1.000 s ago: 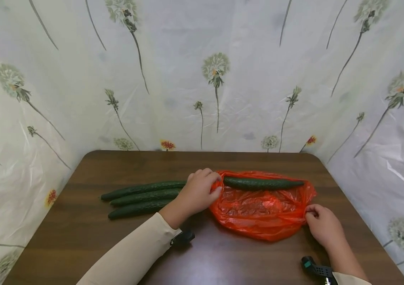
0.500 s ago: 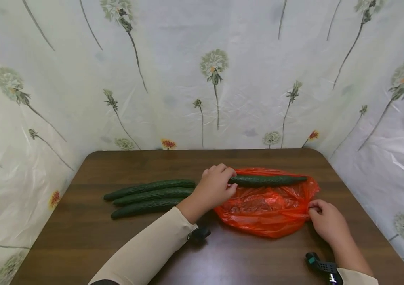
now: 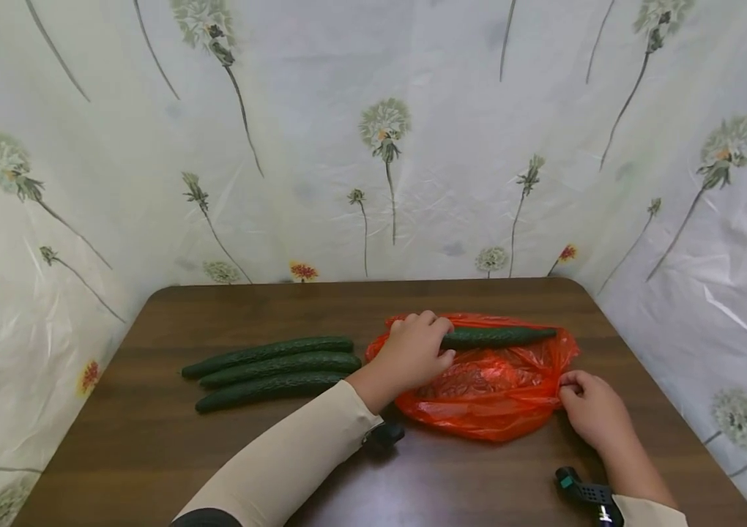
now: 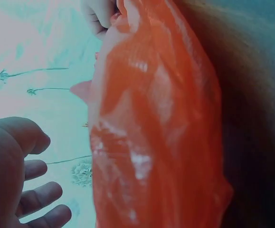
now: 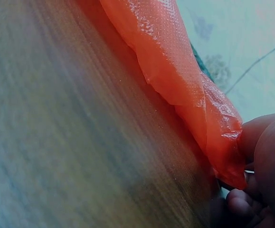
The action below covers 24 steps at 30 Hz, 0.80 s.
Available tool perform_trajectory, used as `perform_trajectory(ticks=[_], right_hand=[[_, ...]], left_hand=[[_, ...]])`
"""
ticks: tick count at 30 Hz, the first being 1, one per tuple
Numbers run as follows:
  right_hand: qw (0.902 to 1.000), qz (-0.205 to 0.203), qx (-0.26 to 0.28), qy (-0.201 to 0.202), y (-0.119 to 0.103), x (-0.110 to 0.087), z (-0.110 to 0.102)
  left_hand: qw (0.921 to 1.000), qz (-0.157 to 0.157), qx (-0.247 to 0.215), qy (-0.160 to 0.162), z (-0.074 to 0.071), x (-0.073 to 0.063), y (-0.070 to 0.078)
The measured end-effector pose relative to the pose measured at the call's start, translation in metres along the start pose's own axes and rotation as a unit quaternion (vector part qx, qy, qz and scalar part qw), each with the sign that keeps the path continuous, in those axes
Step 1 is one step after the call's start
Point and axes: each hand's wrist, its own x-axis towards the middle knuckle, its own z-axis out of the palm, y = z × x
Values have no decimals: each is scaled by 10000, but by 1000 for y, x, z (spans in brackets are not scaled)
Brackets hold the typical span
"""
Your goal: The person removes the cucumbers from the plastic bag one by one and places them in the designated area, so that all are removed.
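A red plastic bag (image 3: 479, 421) lies spread on the table with its mouth open and a dark green cucumber (image 3: 502, 337) along its far side. My left hand (image 3: 413, 355) is over the left part of the bag, covering the cucumber's left end. In the left wrist view its fingers (image 4: 42, 197) are spread and loosely bent beside the red plastic, with nothing seen between them. With thumb and fingers, my right hand (image 3: 597, 410) pinches the bag's right edge; the right wrist view shows the gathered corner of plastic at the fingertips.
Several more cucumbers (image 3: 281, 364) lie side by side on the left of the brown wooden table (image 3: 268, 307). A flower-printed sheet (image 3: 307, 183) hangs behind and at both sides of the table. Each wrist wears a small black camera (image 3: 387, 434).
My left hand has moved right, from the bag's left edge to above the cucumber's end, uncovering the loose cucumbers' right ends. The right hand keeps its pinch on the bag.
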Motion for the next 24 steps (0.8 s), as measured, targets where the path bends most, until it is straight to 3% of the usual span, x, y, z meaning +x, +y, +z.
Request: perform_trajectory(ticks=[14,24], right_hand=[[10000,86,-16,-43,-2,-3,1],[9999,158,38,-17,-2,-1,-1]], left_hand=[[9980,187,66,-598,16,20,11],[9980,36,140,-620,22,38,17]])
